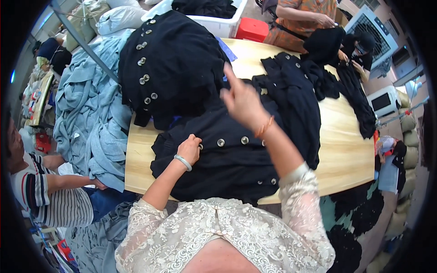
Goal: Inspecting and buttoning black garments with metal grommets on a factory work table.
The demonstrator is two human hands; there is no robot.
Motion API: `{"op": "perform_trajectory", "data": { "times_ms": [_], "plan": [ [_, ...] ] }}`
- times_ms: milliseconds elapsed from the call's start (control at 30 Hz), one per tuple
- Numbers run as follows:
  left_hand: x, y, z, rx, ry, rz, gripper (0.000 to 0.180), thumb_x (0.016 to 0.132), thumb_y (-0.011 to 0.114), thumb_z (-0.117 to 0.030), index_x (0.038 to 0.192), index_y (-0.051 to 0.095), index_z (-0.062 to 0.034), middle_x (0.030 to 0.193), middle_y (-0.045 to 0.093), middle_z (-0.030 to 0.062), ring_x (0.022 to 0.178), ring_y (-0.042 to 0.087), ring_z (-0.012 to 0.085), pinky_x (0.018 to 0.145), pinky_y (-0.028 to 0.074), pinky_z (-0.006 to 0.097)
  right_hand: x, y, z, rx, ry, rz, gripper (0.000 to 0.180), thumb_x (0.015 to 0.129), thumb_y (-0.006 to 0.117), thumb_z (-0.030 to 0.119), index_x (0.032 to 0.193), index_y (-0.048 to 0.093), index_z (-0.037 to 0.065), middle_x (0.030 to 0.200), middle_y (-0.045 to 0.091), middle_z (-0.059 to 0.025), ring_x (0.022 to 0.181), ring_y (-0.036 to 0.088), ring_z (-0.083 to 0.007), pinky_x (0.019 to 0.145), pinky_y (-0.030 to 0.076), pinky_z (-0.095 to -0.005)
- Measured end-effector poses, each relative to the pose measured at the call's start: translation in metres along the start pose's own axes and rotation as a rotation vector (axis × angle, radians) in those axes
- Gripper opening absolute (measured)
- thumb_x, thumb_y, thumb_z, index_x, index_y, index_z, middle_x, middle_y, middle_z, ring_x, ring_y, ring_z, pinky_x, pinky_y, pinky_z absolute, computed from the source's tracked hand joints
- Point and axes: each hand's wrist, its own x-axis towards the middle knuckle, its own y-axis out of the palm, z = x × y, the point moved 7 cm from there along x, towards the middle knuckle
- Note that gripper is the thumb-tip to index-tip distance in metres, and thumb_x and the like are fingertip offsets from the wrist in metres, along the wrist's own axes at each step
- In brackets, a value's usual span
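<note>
Our left hand (189, 150) seemingly pinches the black knit cardigan with shiny round buttons (218, 159), spread on the pale wooden tabletop (343, 164), probably to steady its edge; our raised right hand (246, 104) has a wide, empty grip.

I see a pale wood-grain table (346, 154) spreading beneath the fingers (232, 77); beyond them, rightward, stands a square, pale-framed, grey-grilled air cooler (372, 32).

Wearer's two hands (190, 149) (246, 103), one bangle (183, 162), one orange bracelet (265, 127)
</note>
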Motion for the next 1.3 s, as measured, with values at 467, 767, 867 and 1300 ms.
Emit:
{"op": "perform_trajectory", "data": {
  "times_ms": [467,767,867,1300],
  "plan": [
    [-0.009,-0.011,0.025,-0.311,0.076,-0.129,0.01,0.077,0.072,-0.006,0.084,0.066,-0.0033,0.078,0.065,0.0086,0.078,0.061,0.0261,0.072,0.05,0.035,0.042,0.025,0.033,0.334,-0.14,0.112,0.022,0.094,0.058,0.019,0.091,0.067,-0.001,0.072,0.064,-0.0035,0.054,0.054,-0.0051,0.051,0.044,-0.0224],
    [-0.002,-0.002,0.023,-0.278,0.077,-0.12,0.007,0.077,0.068,-0.011,0.08,0.068,-0.0052,0.075,0.067,0.0099,0.076,0.063,0.0277,0.07,0.052,0.037,-0.173,0.151,0.043,-0.09,0.165,0.513,0.021,0.087,0.065,0.017,0.104,0.059,0.006,0.097,0.06,-0.0139,0.073,0.064,-0.0376,0.062,0.052,-0.046],
    [-0.001,0.0,0.021,-0.285,0.051,-0.091,0.012,0.073,0.068,-0.017,0.078,0.073,-0.0067,0.077,0.069,0.0147,0.075,0.068,0.0328,0.07,0.055,0.041,-0.165,0.142,0.044,0.025,0.175,0.364,0.011,0.085,0.064,0.009,0.096,0.062,0.006,0.09,0.061,-0.0127,0.077,0.063,-0.0367,0.064,0.051,-0.0432],
    [-0.016,0.011,0.03,-0.784,-0.182,-0.009,0.011,0.073,0.072,-0.01,0.079,0.072,-0.001,0.076,0.072,0.0103,0.069,0.068,0.0181,0.066,0.053,0.031,-0.149,0.128,0.049,-0.008,0.173,0.335,0.025,0.077,0.068,0.0,0.101,0.061,0.002,0.087,0.068,-0.0177,0.08,0.067,-0.0373,0.071,0.052,-0.0427]
  ]
}}
